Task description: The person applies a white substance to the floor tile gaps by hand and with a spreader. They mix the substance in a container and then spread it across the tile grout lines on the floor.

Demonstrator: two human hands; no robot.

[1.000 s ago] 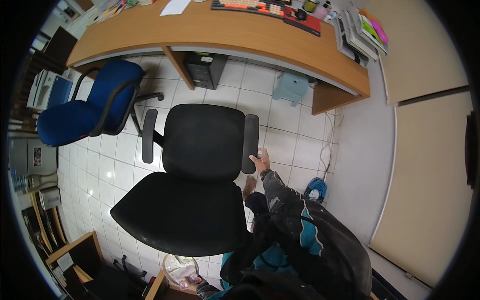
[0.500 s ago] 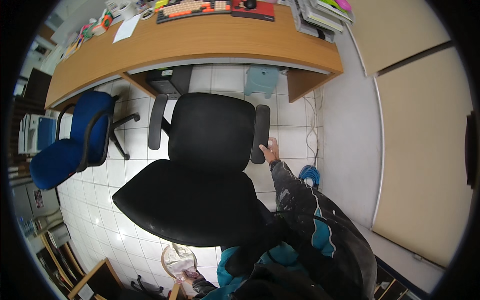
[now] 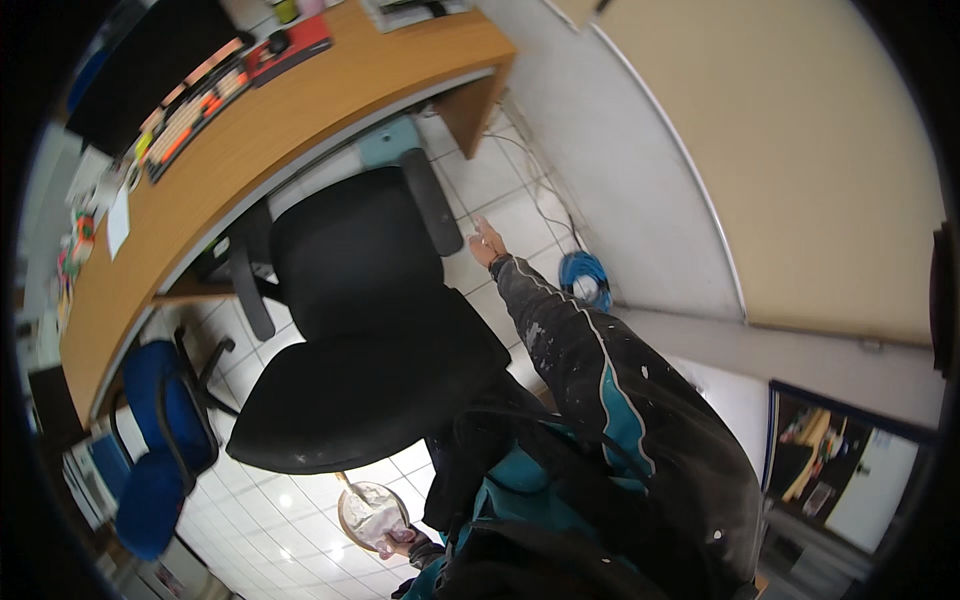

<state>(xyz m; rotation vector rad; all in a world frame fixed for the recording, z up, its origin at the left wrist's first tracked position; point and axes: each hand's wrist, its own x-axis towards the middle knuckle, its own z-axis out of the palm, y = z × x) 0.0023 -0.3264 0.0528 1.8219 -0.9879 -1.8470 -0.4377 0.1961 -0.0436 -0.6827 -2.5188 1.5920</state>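
Note:
A black office chair (image 3: pixel 350 250) stands in front of me, its seat nearest my body. Beside its right armrest (image 3: pixel 432 203) is my right hand (image 3: pixel 487 243), fingers parted and holding nothing, with a small gap between them. At the lower left my left hand (image 3: pixel 397 543) grips the rim of a round, shallow bowl (image 3: pixel 346 515) with a tan edge. Whitish material lies inside it, but I cannot make out what it is. A thin stick-like handle (image 3: pixel 350 486) rests at the bowl's far edge.
A wooden desk (image 3: pixel 330 70) with a keyboard (image 3: pixel 200 110) and monitor (image 3: pixel 150 75) curves beyond the chair. At the left is a blue chair (image 3: pixel 160 450). A coiled blue cable (image 3: pixel 585 280) lies by the right wall (image 3: pixel 640 190); a teal stool (image 3: pixel 390 143) stands under the desk.
My view has turned to the right, so the desk now slants. My right hand has come away from the chair's armrest. The left hand still holds the bowl.

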